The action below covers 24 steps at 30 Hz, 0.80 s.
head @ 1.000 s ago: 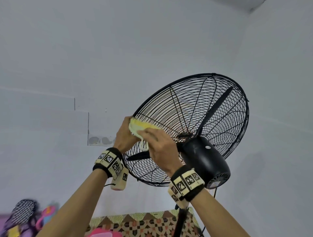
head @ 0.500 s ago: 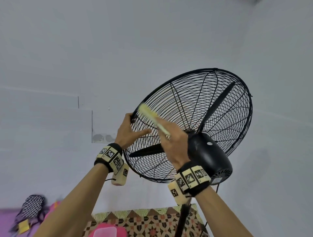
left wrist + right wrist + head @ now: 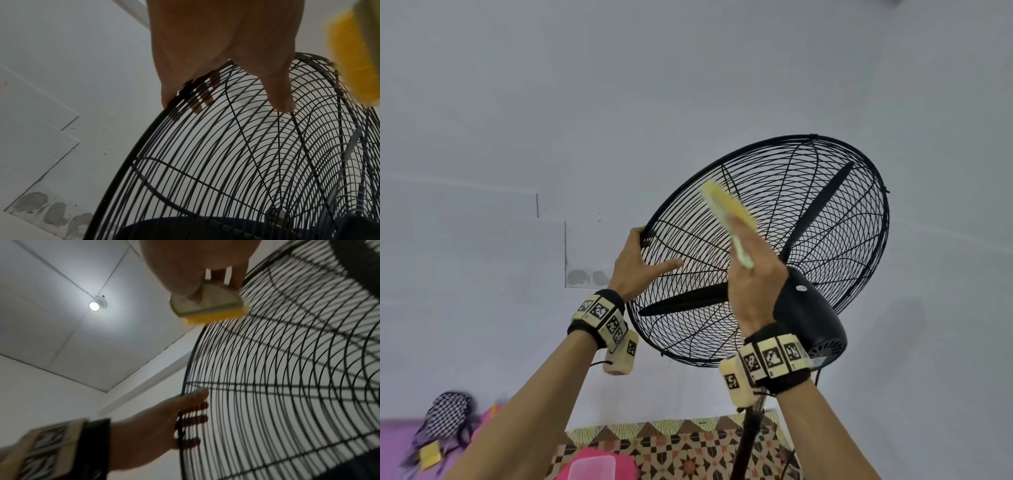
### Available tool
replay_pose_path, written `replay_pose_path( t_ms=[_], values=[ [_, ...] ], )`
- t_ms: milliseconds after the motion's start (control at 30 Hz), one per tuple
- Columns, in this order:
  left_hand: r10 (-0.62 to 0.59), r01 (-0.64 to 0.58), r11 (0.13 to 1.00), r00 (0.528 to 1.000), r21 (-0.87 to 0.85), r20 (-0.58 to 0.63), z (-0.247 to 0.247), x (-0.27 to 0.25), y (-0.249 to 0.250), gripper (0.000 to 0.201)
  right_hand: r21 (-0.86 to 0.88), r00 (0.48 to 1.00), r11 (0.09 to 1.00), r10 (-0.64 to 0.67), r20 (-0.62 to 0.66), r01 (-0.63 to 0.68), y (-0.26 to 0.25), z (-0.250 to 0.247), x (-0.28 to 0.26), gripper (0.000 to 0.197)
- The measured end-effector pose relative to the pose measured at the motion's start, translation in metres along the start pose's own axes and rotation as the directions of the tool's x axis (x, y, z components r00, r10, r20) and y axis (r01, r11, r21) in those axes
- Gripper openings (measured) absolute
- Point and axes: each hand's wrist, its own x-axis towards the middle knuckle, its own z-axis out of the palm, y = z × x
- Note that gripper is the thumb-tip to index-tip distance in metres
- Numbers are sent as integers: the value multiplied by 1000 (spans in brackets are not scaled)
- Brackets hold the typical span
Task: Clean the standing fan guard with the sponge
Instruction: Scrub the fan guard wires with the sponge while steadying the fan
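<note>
The black wire fan guard is tilted up, seen from behind, with the black motor housing at its centre. My left hand grips the guard's left rim; its fingers curl over the rim to the far side and its thumb lies on the back wires. My right hand holds the yellow sponge and presses its yellow face against the back wires, up and left of the hub. In the right wrist view the sponge sits on the wires under my fingers. The sponge shows at the upper right of the left wrist view.
The fan's black pole runs down at the bottom centre. Below lie a patterned mat, a pink tub and a chequered cloth. White walls surround the fan; a ceiling lamp is lit overhead.
My right hand has slid the sponge up and to the right across the back wires, away from the left rim. My left hand has kept its grip on the rim.
</note>
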Motion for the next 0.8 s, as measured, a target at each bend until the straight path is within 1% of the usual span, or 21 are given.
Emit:
replay_pose_path(
  t_ms=[33,67,100,167,200,233,267,300,367,400,433,467,500,533,600,633,667,700,733,767,800],
  values=[
    [-3,3,1000,1000,-7,-2,1,0,1,101,-12,998,999,44,-34,-45,5,-1,2,49],
    [-13,13,1000,1000,-16,-4,2,-1,1,101,-21,997,997,71,-21,-71,8,-1,2,52],
    [-22,22,999,1000,-26,-7,3,0,0,103,-37,998,998,58,27,-57,8,0,-2,55],
    [-33,33,999,999,-37,-4,3,0,0,108,-47,979,997,-48,200,59,7,2,-19,59],
    [-35,35,999,999,-40,-1,2,0,0,111,-8,949,995,-93,302,100,6,3,-28,59],
    [-37,37,998,999,-45,4,1,1,-1,111,43,920,994,-111,376,102,6,2,-35,58],
    [-42,42,998,999,-49,9,0,0,0,110,90,914,993,-108,390,79,7,0,-37,57],
    [-48,49,998,999,-49,11,0,0,0,108,125,938,991,-83,338,43,9,-2,-36,56],
    [-53,53,998,999,-46,8,0,0,0,103,164,990,985,29,138,-51,16,-4,-25,52],
    [-51,51,998,999,-42,6,1,-1,1,102,170,995,981,86,49,-94,18,-4,-18,49],
    [-49,49,998,999,-39,3,1,-1,2,100,168,992,978,126,-3,-123,21,-3,-14,47],
    [-51,51,998,999,-39,-1,2,-2,3,98,161,991,978,136,-13,-132,22,-2,-11,48],
    [-58,58,998,998,-40,-4,3,-1,2,98,135,993,984,115,17,-116,21,0,-13,52],
    [-65,65,997,998,-40,-5,4,-1,3,98,94,995,993,61,84,-69,19,2,-19,56],
    [-70,69,997,998,-32,-4,1,-1,1,100,80,960,996,-57,275,36,15,5,-34,59],
    [-68,68,997,998,-29,-1,0,0,-1,102,115,937,991,-98,335,63,14,5,-40,56],
    [-66,66,998,998,-26,3,-1,-1,-2,103,138,932,987,-125,339,82,15,5,-41,54],
    [-66,66,998,998,-23,7,-1,-1,0,101,135,951,987,-128,283,93,16,3,-38,53],
    [-68,68,997,998,-23,9,-1,-2,2,100,105,977,991,-105,186,87,18,3,-33,52],
    [-68,68,997,998,-23,8,0,-3,3,99,84,995,995,-61,74,55,22,2,-27,51],
    [-61,61,998,998,-25,4,1,-4,5,98,79,1000,997,0,-26,3,24,1,-21,49]
  ],
)
